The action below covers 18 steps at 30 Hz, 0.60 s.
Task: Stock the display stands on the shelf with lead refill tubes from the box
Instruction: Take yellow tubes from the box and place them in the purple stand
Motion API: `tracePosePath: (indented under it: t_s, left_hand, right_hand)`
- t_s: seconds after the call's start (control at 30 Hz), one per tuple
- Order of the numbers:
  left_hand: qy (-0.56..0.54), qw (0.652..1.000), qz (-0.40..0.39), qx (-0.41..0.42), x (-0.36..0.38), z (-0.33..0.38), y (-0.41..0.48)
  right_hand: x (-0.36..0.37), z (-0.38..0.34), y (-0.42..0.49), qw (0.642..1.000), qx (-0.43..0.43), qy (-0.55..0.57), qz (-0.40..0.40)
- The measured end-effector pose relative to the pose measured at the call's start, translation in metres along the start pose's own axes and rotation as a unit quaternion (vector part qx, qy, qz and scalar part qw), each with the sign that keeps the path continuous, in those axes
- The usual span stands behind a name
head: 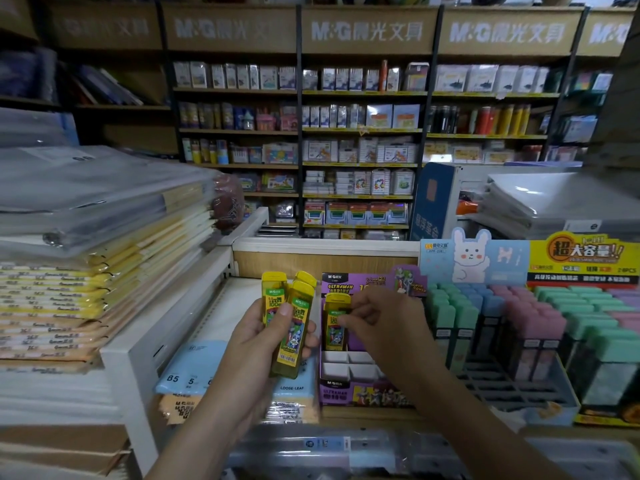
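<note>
My left hand (258, 337) grips a bunch of three yellow lead refill tubes (290, 327), upright and slightly fanned, above the shelf. My right hand (375, 323) pinches a single yellow tube (335, 323) that stands in a back slot of the purple Ultraman display stand (349, 389). Several white slots in the front of that stand are bare. The supply box is not in view.
To the right stand display trays of pastel green, blue and pink tubes (512, 327) with a rabbit header card. Blue loose-leaf packs (188, 370) lie left of the purple stand. Stacked notebooks (86, 271) fill the left. Stocked wall shelves stand behind.
</note>
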<state>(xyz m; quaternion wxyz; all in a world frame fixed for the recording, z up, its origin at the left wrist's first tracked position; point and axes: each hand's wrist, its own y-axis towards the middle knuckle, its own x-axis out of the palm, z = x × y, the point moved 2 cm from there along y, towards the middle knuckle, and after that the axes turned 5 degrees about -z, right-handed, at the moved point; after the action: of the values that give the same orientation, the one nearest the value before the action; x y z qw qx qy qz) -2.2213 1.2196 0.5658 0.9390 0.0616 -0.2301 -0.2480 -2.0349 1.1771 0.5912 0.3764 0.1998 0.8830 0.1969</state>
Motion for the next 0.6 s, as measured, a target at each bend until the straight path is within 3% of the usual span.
tracePosePath:
  t_s: [0.4,0.6]
  left_hand:
    - [0.003,1.0,-0.021,-0.004,-0.0031,-0.0024,0.0024]
    - [0.015,0.999,-0.031,-0.009,-0.002,-0.0018,0.001]
  right_hand:
    - [0.0079,0.0073,-0.0029,0.998,0.011,-0.064,-0.019]
    - [0.0082,-0.0011,-0.0046,0.999,-0.004,-0.041,-0.035]
